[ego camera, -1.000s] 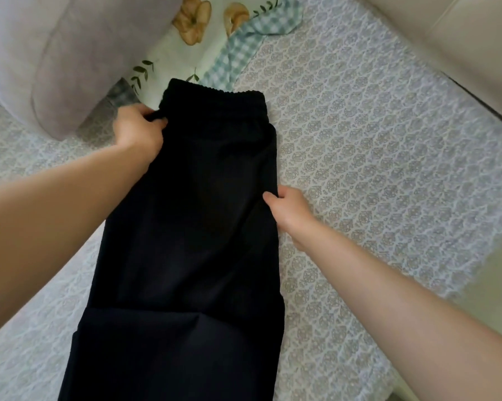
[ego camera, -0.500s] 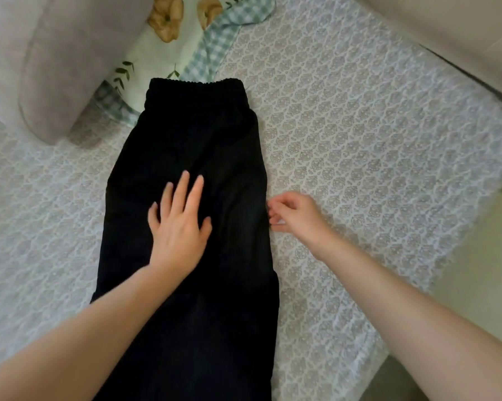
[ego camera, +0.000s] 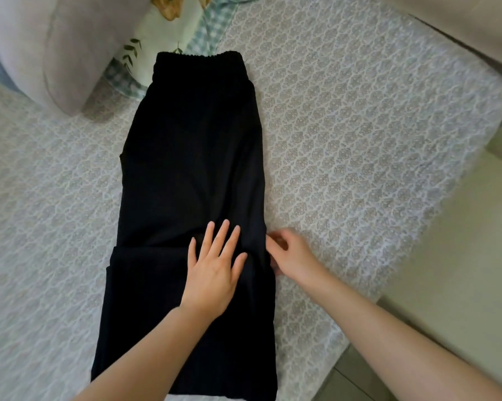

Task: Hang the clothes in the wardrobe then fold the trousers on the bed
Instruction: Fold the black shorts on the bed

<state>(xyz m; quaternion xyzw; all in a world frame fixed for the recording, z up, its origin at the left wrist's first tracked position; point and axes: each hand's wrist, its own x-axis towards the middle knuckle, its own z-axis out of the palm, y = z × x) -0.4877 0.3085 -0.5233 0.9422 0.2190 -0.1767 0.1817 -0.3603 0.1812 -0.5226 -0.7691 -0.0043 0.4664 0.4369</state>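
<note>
Flat and spread, the left hand (ego camera: 215, 267) presses palm down on the black trousers (ego camera: 191, 157), its fingers straight and slightly fanned, holding nothing. Just beside it, the right hand (ego camera: 294, 254) has its fingers and thumb curled onto the right edge of the same trousers, pinching the cloth there; the hand is a little blurred. Both forearms reach in from the near edge of the view. The trousers lie lengthwise on the bed (ego camera: 359, 140), laid out as one long narrow strip, with the elastic waistband at the far end and the legs running back toward the person. A crosswise line runs over the fabric on the left, about level with the left hand. The bed has a pale cover with a small repeating pattern. Beyond the waistband lies a floral cloth (ego camera: 183, 27) with a checked border, touching the waistband, and a grey pillow (ego camera: 56, 47) sits at the far left.
</note>
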